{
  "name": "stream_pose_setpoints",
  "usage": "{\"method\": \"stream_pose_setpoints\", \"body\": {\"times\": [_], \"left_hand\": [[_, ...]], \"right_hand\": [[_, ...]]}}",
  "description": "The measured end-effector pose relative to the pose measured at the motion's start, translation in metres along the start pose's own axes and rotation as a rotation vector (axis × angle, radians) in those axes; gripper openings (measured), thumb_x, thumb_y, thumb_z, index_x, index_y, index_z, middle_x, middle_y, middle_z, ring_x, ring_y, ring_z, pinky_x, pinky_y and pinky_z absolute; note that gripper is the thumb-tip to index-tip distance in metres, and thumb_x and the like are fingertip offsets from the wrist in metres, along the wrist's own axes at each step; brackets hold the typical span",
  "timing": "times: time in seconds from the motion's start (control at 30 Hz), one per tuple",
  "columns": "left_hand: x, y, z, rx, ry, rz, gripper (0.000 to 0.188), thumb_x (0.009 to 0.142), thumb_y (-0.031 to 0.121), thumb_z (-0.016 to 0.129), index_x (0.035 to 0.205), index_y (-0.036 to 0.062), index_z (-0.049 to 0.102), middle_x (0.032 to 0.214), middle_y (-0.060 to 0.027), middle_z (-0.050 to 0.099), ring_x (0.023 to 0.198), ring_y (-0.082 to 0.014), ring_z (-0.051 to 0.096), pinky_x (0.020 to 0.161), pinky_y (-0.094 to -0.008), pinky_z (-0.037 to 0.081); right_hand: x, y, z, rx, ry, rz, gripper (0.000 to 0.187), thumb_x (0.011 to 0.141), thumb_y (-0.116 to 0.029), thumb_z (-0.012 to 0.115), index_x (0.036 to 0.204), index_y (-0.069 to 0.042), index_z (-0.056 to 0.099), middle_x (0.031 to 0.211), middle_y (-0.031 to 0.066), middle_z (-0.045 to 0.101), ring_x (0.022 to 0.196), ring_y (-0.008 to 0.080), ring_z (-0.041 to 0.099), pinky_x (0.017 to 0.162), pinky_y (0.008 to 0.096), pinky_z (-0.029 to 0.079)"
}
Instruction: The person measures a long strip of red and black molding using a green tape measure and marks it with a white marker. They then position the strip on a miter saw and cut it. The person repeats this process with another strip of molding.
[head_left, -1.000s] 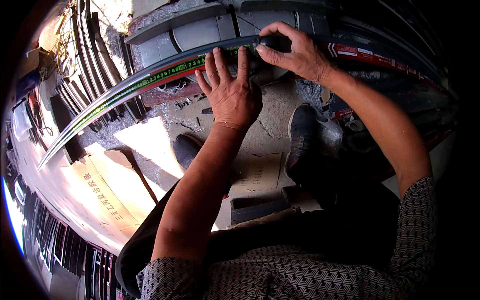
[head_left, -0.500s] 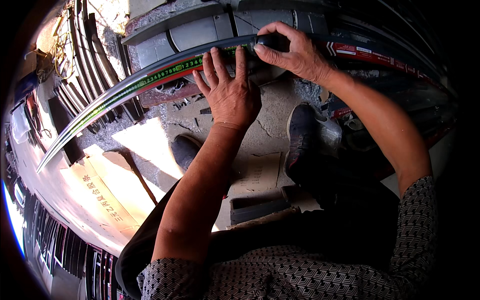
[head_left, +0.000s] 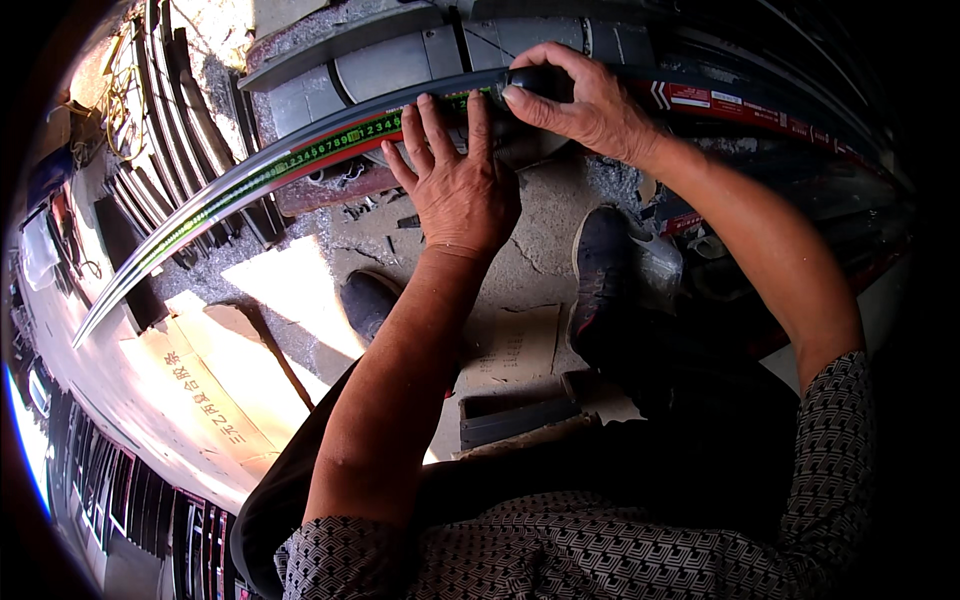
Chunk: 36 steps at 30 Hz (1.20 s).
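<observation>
1. In the head view, a green measuring tape [head_left: 312, 154] lies lengthwise along a long grey-and-red bar [head_left: 350, 117], across the far part of the scene; lying along it seems to keep the tape straight.
2. The left hand [head_left: 465, 190] is open, fingers spread, tips on the tape, probably steadying it against the bar.
3. The right hand [head_left: 600, 115], further right, grips the black tape case [head_left: 537, 82] between thumb and fingers, apparently keeping it in line with the tape.
</observation>
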<state>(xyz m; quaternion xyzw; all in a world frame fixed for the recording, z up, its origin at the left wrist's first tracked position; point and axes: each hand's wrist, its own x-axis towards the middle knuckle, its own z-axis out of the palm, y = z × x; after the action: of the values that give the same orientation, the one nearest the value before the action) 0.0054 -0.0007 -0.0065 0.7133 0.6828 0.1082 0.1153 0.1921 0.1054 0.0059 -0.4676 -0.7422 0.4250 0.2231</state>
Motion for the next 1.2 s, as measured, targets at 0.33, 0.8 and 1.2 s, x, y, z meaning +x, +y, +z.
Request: {"method": "stream_pose_setpoints", "body": {"times": [0.33, 0.8, 1.2], "left_hand": [[-0.0001, 0.0015, -0.0023, -0.044, 0.002, 0.001, 0.081, 0.084, 0.023, 0.064, 0.160, 0.0165, 0.035, 0.162, -0.0335, 0.024, 0.153, -0.0526, 0.017, 0.119, -0.0736, 0.008], [-0.0004, 0.0002, -0.0004, 0.008, -0.019, 0.000, 0.081, 0.087, 0.031, 0.063, 0.161, 0.0187, 0.034, 0.162, -0.0321, 0.023, 0.152, -0.0516, 0.017, 0.119, -0.0720, 0.008], [-0.0003, 0.0001, -0.0002, 0.002, -0.011, 0.004, 0.081, 0.087, 0.030, 0.062, 0.161, 0.0176, 0.034, 0.161, -0.0332, 0.024, 0.152, -0.0518, 0.017, 0.119, -0.0722, 0.008]], "right_hand": [[-0.0013, -0.0025, -0.0004, 0.000, -0.019, 0.032, 0.078, 0.085, -0.072, 0.072, 0.123, -0.005, 0.063, 0.108, 0.0168, 0.067, 0.103, 0.0264, 0.069, 0.089, 0.0368, 0.056], [-0.0013, -0.0008, 0.0000, -0.003, -0.018, 0.032, 0.079, 0.085, -0.073, 0.071, 0.123, -0.004, 0.064, 0.112, 0.0178, 0.067, 0.107, 0.0281, 0.068, 0.092, 0.0374, 0.055], [-0.0006, 0.0015, 0.0019, -0.016, 0.002, 0.011, 0.078, 0.085, -0.072, 0.071, 0.123, -0.005, 0.064, 0.109, 0.0167, 0.068, 0.104, 0.0270, 0.069, 0.090, 0.0368, 0.055]]}}
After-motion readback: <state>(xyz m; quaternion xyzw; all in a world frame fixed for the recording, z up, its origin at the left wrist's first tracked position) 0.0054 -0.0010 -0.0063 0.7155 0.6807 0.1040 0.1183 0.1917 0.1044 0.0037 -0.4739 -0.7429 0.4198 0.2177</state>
